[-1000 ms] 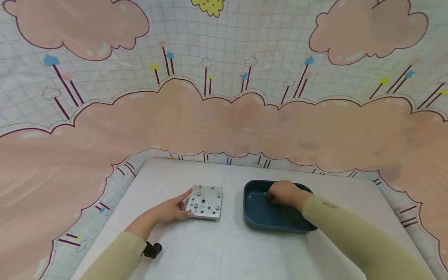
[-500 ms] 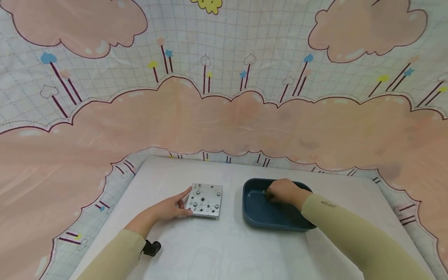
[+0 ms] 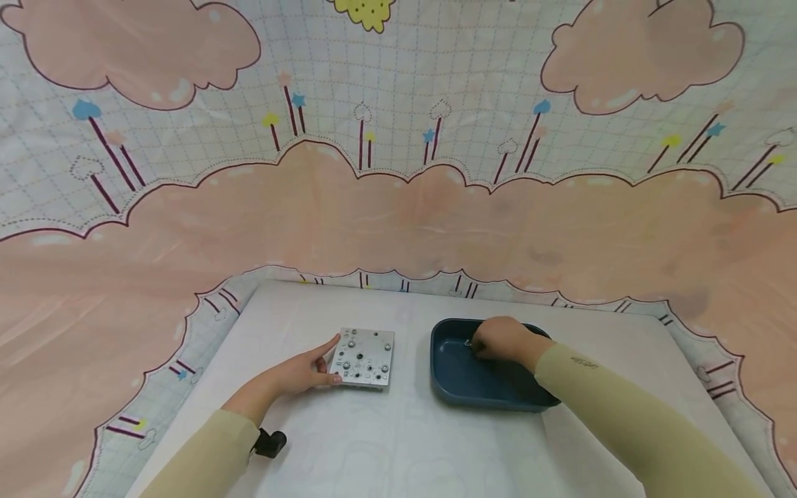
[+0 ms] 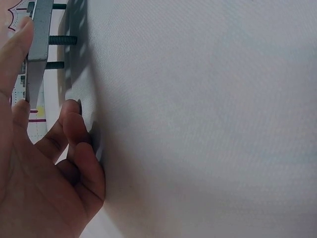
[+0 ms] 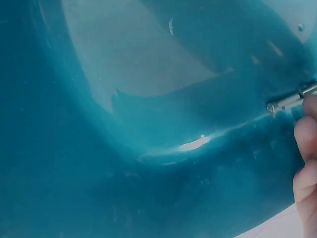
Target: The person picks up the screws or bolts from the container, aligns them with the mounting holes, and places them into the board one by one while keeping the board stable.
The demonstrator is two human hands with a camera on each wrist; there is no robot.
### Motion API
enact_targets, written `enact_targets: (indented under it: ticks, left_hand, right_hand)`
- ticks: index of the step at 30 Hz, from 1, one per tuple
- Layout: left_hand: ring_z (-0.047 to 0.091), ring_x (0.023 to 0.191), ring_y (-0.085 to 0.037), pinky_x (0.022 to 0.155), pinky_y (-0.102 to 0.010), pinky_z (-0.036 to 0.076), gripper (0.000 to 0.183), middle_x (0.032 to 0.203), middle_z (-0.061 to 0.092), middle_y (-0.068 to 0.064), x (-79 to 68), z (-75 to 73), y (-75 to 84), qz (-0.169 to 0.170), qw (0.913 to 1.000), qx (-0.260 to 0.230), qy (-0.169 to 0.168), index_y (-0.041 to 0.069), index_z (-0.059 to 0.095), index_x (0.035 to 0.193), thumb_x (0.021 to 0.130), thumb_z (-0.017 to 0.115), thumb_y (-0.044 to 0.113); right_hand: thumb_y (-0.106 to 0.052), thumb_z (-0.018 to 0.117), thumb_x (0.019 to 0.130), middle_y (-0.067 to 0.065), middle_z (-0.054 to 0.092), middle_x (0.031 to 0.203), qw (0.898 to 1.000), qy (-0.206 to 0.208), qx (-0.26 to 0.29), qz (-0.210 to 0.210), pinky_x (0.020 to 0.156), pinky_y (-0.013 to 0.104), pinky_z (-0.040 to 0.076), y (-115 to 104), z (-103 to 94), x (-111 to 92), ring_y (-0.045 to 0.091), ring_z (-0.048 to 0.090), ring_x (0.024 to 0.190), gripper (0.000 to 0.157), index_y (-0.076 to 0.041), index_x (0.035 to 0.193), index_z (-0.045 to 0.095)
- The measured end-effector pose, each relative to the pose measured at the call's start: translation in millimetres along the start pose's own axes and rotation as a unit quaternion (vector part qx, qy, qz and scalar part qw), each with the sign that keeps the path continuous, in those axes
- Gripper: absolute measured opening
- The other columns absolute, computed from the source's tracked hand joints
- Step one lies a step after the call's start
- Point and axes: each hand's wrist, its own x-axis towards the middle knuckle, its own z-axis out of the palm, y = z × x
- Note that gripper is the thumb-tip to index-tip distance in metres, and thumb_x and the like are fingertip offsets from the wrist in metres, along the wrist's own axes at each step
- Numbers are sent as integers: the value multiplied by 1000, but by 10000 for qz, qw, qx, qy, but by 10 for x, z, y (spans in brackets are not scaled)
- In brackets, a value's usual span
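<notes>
Sitting apart: plate (image 3: 366,355), tray rim (image 3: 473,402).

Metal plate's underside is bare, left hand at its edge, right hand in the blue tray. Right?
No, not bare: the left wrist view shows threaded bolts sticking out beneath the metal plate. The left hand at its edge and the right hand in the blue tray are both correct.

Worktop (image 3: 405,449): white, stretching out in front of me.
Metal plate (image 3: 372,357): squarish, on my left, holes and screw heads uppermost; bolts (image 4: 63,40) jut from its underside toward the worktop, contact unclear to me.
Blue tray (image 3: 486,401): oblong, round-cornered, resting on the right, apart from the plate.
</notes>
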Motion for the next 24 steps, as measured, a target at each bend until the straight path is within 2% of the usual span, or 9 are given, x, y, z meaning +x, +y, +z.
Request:
enact_targets:
  ticks: [8, 18, 24]
  left_hand:
    - [47, 82, -18, 77, -39, 36, 98, 94, 51, -2, -5, 0, 15, 12, 10000, 87, 13, 26, 23, 159, 82, 76, 53]
    - [47, 82, -18, 77, -39, 36, 98, 94, 51, -1, -22, -10, 5, 35, 10000, 76, 33, 26, 23, 159, 81, 77, 52]
    - [47, 84, -18, 79, -41, 36, 98, 94, 50, -2, -25, -2, 4, 41, 10000, 56, 21, 26, 23, 159, 81, 77, 53]
  right_hand:
    - [-24, 76, 88, -10, 69, 87, 9975, -50, 451, 542, 76, 34, 52, 16, -125, -65, 7, 60, 77, 8, -19, 93, 79]
    - [-23, 73, 91, -12, 67, 86, 9919, 232, 1075, 631, 75, 33, 51, -52, -243, -98, 6, 58, 75, 9, -17, 97, 78]
    - [-20, 70, 93, -11, 68, 91, 9850, 386, 1569, 606, 77, 33, 52, -171, -369, -10, 7, 59, 80, 13, -14, 103, 77]
